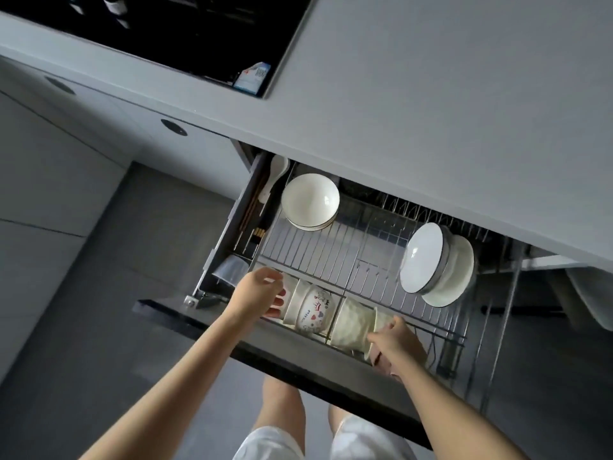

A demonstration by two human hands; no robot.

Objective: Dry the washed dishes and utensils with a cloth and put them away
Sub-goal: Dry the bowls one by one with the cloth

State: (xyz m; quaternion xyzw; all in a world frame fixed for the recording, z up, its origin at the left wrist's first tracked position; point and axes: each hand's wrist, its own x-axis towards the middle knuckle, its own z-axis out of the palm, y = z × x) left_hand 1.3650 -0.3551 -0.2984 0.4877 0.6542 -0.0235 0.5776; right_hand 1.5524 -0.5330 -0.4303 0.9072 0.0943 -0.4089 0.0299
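I reference all positions to the pulled-out wire dish rack drawer point(331, 247) under the grey countertop point(431, 111).

Nearest me, at the drawer's front rail: my right hand point(396, 341) is curled around the end of a pale cream ribbed cup point(353, 323) lying on its side; a pinkish cloth point(381, 358) shows beneath that hand. Touching this cup on the left side lies a white ceramic mug with small printed cartoon figures point(313, 308), also on its side. My left hand point(257, 293) sits at the mug's left end, fingers loosely bent; I cannot tell whether it grips anything.

Mid-drawer, right side: white plates with dark rims point(428, 257) stand on edge.

Rear left corner: a white round bowl point(310, 200) rests on the wires. Just left of it, in the side compartment, lies a white ceramic spoon point(275, 175).
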